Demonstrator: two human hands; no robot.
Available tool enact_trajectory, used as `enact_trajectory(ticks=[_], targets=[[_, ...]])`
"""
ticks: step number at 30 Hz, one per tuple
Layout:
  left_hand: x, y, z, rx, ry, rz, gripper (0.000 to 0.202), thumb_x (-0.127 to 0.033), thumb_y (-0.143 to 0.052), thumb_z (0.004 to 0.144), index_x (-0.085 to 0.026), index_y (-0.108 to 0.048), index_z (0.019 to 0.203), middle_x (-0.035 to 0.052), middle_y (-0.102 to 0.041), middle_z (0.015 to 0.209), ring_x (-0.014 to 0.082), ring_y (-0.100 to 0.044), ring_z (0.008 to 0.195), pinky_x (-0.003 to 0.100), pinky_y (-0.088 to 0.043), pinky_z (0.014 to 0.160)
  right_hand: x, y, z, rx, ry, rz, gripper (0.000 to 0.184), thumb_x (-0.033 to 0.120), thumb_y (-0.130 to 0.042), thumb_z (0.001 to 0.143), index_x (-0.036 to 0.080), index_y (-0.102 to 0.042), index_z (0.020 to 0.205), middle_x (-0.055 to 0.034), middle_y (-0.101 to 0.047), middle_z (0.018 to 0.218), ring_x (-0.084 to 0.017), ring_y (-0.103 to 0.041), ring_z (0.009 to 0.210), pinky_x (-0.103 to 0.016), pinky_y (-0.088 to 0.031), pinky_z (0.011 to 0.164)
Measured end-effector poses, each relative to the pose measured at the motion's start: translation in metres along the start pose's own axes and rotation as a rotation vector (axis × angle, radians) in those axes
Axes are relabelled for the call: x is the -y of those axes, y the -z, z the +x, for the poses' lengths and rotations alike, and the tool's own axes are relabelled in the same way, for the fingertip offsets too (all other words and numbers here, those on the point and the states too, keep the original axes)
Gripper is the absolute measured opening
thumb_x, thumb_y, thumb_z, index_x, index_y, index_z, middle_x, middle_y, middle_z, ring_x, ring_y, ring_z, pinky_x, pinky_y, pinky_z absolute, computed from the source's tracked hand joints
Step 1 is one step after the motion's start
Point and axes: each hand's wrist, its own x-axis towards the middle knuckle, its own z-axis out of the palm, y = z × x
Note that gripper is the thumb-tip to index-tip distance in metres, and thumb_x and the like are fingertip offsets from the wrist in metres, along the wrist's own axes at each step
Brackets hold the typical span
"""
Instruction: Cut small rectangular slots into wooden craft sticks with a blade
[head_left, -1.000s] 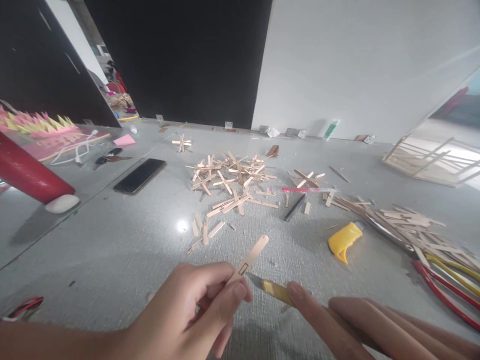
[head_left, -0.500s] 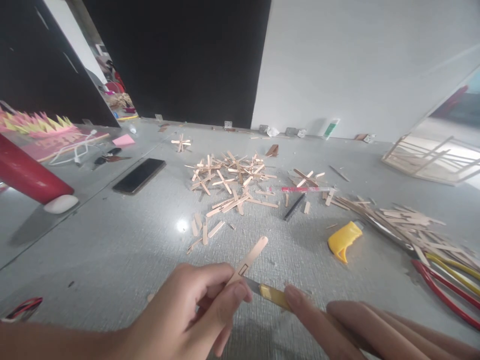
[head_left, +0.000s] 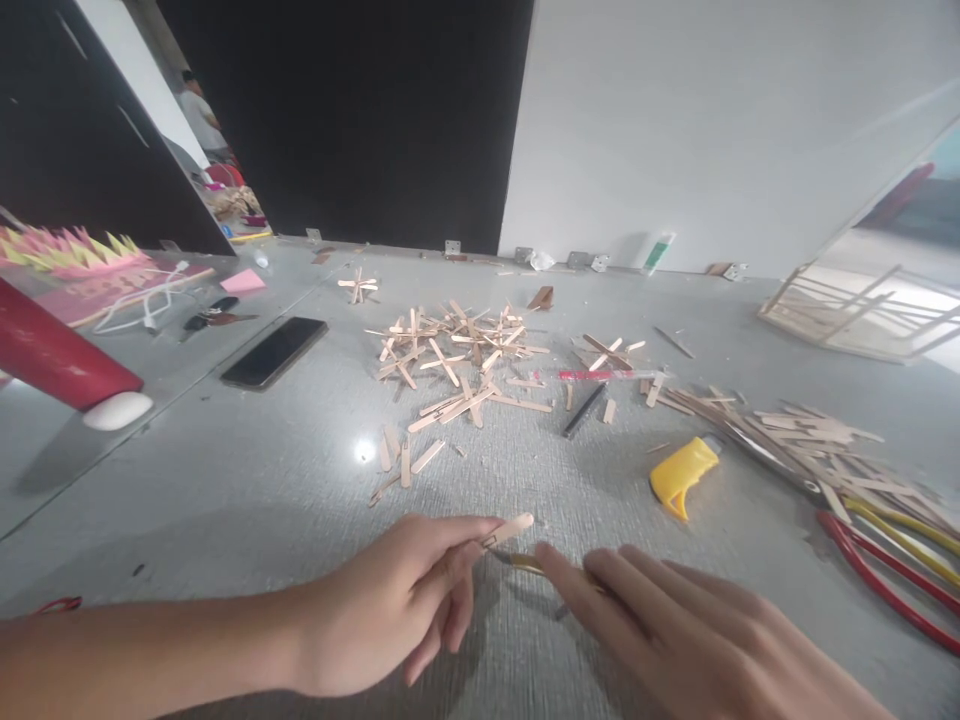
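Between the thumb and fingers of my left hand [head_left: 420, 600] is a wooden craft stick [head_left: 514, 530] with a small rectangle marked on it. My right hand [head_left: 675, 620] grips a craft knife [head_left: 525, 563] with a yellowish handle, index finger stretched along it. The knife's blade meets the stick's edge by the mark, close to my left thumb. Beyond my hands lies a heap of craft sticks [head_left: 457, 345], some joined into star shapes. Short cut stick pieces [head_left: 406, 465] lie nearer to me.
A yellow cutter [head_left: 682, 475] and red-handled scissors [head_left: 862, 560] lie at right beside a pile of sticks [head_left: 817, 440]. A black pen [head_left: 585, 410] lies mid-table. At left are a phone [head_left: 275, 353] and a red cylinder [head_left: 60, 340]. A person [head_left: 199, 115] stands far back.
Both hands have moved slightly away from me, and the stick has tipped flatter. More of my right hand shows. The knife stays at the mark.
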Motion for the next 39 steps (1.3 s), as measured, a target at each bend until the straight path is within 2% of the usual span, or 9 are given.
enact_trajectory(ticks=[4,8,12,19,23,27,29,34,39], targets=[[-0.002,0.007,0.007,0.075,0.038,-0.066,0.034,-0.037,-0.032,0.109,-0.018,-0.059,0.120,-0.0004,-0.056,0.082,0.0059,-0.047,0.047,0.015,-0.037,0.040,0.000,-0.015,0.002,0.035,-0.001,-0.023,0.052,-0.005,-0.024,0.092,0.004,-0.053,0.135,-0.0016,-0.061,0.075,-0.015,-0.060,0.058,-0.027,-0.046,0.048],[0.001,0.011,0.011,0.123,0.055,-0.105,0.035,-0.037,-0.035,0.109,-0.020,-0.055,0.132,-0.0007,-0.057,0.082,0.0042,-0.047,0.043,0.012,-0.036,0.036,0.002,-0.027,-0.004,0.050,0.060,-0.076,0.048,0.000,-0.034,0.092,-0.002,-0.049,0.138,-0.0034,-0.058,0.076,-0.018,-0.057,0.058,-0.031,-0.046,0.047],[0.003,0.012,0.011,0.089,0.078,-0.084,0.043,-0.031,-0.029,0.110,-0.023,-0.045,0.149,0.0007,-0.060,0.085,0.0014,-0.037,0.035,0.013,-0.031,0.032,0.002,-0.031,-0.005,0.038,0.065,-0.084,0.043,0.005,-0.037,0.094,-0.002,-0.052,0.134,-0.0045,-0.059,0.077,-0.018,-0.056,0.059,-0.031,-0.044,0.048],[0.003,0.012,0.010,0.117,0.083,-0.058,0.045,-0.028,-0.029,0.110,-0.027,-0.039,0.153,-0.0001,-0.055,0.085,0.0029,-0.041,0.041,0.010,-0.034,0.034,-0.016,-0.031,0.006,0.075,0.048,0.060,0.036,0.004,-0.039,0.095,0.006,-0.056,0.127,0.0000,-0.056,0.072,-0.015,-0.049,0.053,-0.031,-0.034,0.046],[0.003,0.008,0.009,0.065,0.039,-0.026,0.044,-0.033,-0.032,0.110,-0.027,-0.039,0.152,-0.0014,-0.056,0.083,0.0022,-0.036,0.038,0.010,-0.031,0.032,0.001,-0.023,0.008,0.031,0.062,-0.126,0.038,0.004,-0.043,0.089,0.004,-0.060,0.123,-0.0027,-0.061,0.075,-0.019,-0.057,0.056,-0.035,-0.037,0.044],[0.001,0.005,0.009,0.048,0.017,0.019,0.047,-0.046,-0.031,0.109,-0.020,-0.052,0.141,-0.0029,-0.054,0.076,0.0012,-0.034,0.035,0.012,-0.027,0.030,0.034,-0.019,0.005,0.029,0.004,-0.342,0.045,0.001,-0.042,0.086,0.000,-0.061,0.126,-0.0051,-0.063,0.071,-0.019,-0.058,0.053,-0.032,-0.038,0.042],[0.001,0.005,0.009,0.050,0.015,0.029,0.048,-0.049,-0.031,0.109,-0.017,-0.055,0.135,-0.0043,-0.052,0.071,0.0017,-0.034,0.035,0.012,-0.028,0.030,0.038,-0.021,0.005,0.032,-0.014,-0.370,0.048,0.000,-0.041,0.084,-0.002,-0.059,0.128,-0.0054,-0.063,0.069,-0.018,-0.057,0.052,-0.031,-0.038,0.041],[0.004,0.011,0.010,0.048,0.060,-0.076,0.038,-0.045,-0.031,0.110,-0.020,-0.045,0.135,-0.0057,-0.054,0.069,0.0037,-0.036,0.035,0.013,-0.033,0.033,0.004,-0.028,0.012,0.008,0.056,-0.153,0.043,0.002,-0.043,0.087,-0.001,-0.056,0.128,-0.0028,-0.060,0.073,-0.018,-0.057,0.056,-0.033,-0.040,0.046],[0.002,0.014,0.012,0.046,0.130,0.014,0.037,-0.051,-0.029,0.109,-0.020,-0.045,0.093,-0.0061,-0.053,0.057,0.0039,-0.036,0.032,0.014,-0.031,0.031,-0.017,-0.028,0.009,0.046,0.072,-0.069,0.038,0.006,-0.049,0.091,0.004,-0.052,0.130,0.0000,-0.058,0.074,-0.017,-0.053,0.057,-0.034,-0.033,0.048]])
